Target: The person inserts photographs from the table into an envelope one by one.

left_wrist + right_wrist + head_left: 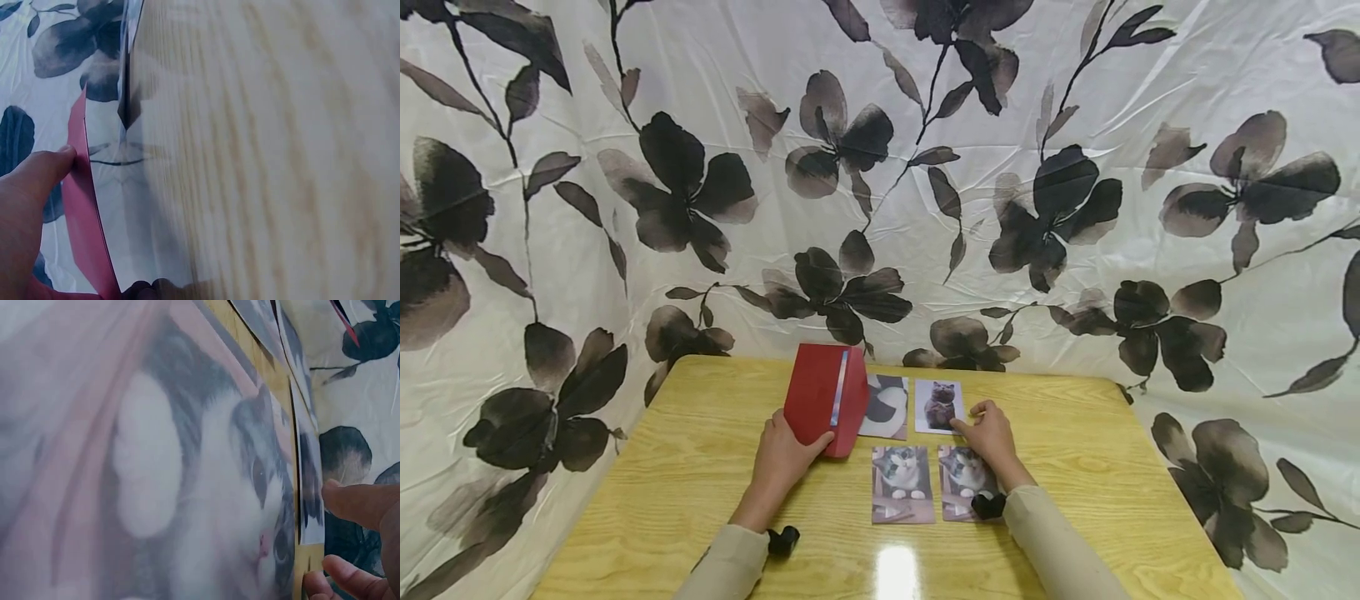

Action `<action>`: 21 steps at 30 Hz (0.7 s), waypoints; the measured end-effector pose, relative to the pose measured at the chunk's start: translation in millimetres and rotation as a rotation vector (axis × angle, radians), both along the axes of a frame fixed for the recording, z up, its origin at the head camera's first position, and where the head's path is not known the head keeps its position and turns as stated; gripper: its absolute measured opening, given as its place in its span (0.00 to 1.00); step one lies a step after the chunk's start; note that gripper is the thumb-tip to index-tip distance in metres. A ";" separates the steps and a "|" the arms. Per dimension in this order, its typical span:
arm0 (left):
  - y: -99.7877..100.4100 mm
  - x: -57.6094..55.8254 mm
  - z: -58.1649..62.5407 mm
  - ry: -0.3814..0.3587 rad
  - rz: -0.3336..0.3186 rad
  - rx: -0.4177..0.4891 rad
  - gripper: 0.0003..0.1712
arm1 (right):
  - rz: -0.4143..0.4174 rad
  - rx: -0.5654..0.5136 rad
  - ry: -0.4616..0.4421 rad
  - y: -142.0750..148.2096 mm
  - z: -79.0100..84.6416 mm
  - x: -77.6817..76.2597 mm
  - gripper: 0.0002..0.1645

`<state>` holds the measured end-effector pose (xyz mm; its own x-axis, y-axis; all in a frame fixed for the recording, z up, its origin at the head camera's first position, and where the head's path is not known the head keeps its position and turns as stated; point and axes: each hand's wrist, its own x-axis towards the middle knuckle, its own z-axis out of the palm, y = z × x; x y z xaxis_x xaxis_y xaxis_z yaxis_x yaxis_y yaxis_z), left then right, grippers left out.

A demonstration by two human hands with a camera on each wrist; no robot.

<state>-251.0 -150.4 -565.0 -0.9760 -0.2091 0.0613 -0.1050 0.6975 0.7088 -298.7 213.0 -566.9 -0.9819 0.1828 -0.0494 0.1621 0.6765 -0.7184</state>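
Note:
My left hand [780,458] grips a red envelope [815,387] by its near end, thumb on the front face. A pale bluish strip shows along the envelope's opening beside the flap. In the left wrist view, the thumb lies against the red paper [87,219], raised over the table. My right hand [992,437] is at the lower right corner of a photo of a dark cat [938,406], its thumb tip touching the print. Beside it, the envelope partly covers a grey-and-white photo [891,407]. Two grey-and-white kitten photos [902,485] lie nearer; the right wrist overlaps one [958,492].
The photos lie on a yellow wood-grain table [670,483]. A white cloth with dark flowers [940,242] hangs behind the table and at both sides. Black wrist devices [784,542] sit at both cuffs, the right one over a kitten photo in the head view.

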 end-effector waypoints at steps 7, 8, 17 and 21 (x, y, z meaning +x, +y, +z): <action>-2.9 0.2 -0.9 0.010 -0.006 -0.015 0.58 | 0.021 0.061 -0.012 -3.5 0.5 -2.7 0.31; -3.0 0.3 -0.9 0.011 -0.008 -0.018 0.59 | 0.020 0.069 -0.014 -3.7 0.0 -3.1 0.32; -1.0 2.2 0.1 0.005 -0.009 -0.010 0.59 | 0.010 0.168 -0.052 -3.1 -3.4 -6.7 0.37; -1.2 1.2 -0.3 0.009 -0.009 -0.014 0.59 | 0.018 0.209 -0.061 -2.7 -4.8 -8.8 0.38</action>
<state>-249.8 -151.6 -565.3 -0.9772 -0.1990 0.0734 -0.0917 0.7084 0.6998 -307.5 210.3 -571.7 -0.9814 0.1782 -0.0719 0.1880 0.8129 -0.5512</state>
